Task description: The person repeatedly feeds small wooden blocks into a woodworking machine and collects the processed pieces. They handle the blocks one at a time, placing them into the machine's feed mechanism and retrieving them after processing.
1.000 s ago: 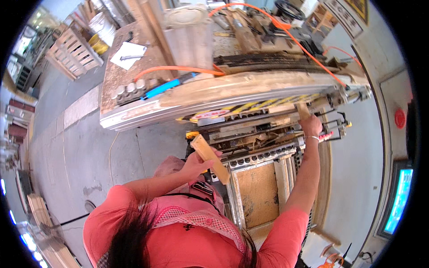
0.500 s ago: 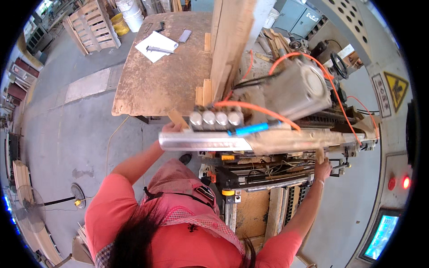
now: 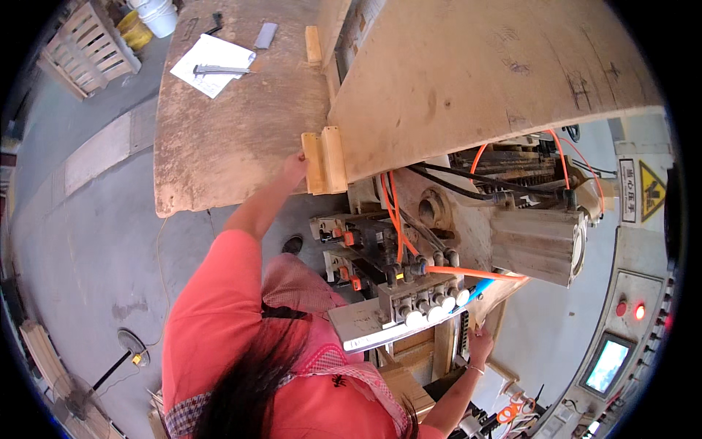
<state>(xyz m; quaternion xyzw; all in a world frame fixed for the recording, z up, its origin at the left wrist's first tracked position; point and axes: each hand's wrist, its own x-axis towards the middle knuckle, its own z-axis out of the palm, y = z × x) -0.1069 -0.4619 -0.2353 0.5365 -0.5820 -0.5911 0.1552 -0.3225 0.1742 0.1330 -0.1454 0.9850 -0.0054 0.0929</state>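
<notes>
My left hand [image 3: 296, 168] reaches to the near right part of the worktable. Its fingers are closed on the left edge of a short wooden block [image 3: 314, 162]. A second wooden block [image 3: 334, 161] stands right beside it, against the big upright wooden board. Low on the right, my right hand [image 3: 480, 342] is beside the machine, below the valve block, its fingers closed on the end of a pale wooden piece [image 3: 475, 322]. Most of that piece is hidden by the machine.
The worktable [image 3: 227, 139] bears paper with a caliper [image 3: 219, 70], a grey block [image 3: 265, 35] and another wooden block [image 3: 313, 44]. A large wooden board [image 3: 468, 80] overhangs the machine's motor [image 3: 537, 245] and orange hoses. A control panel [image 3: 610, 362] stands right; a fan [image 3: 133, 347] left.
My left hand has carried its wooden block up to the blocks on the worktable. My right hand sits lower and further left in the view. The whole view has swung with my head.
</notes>
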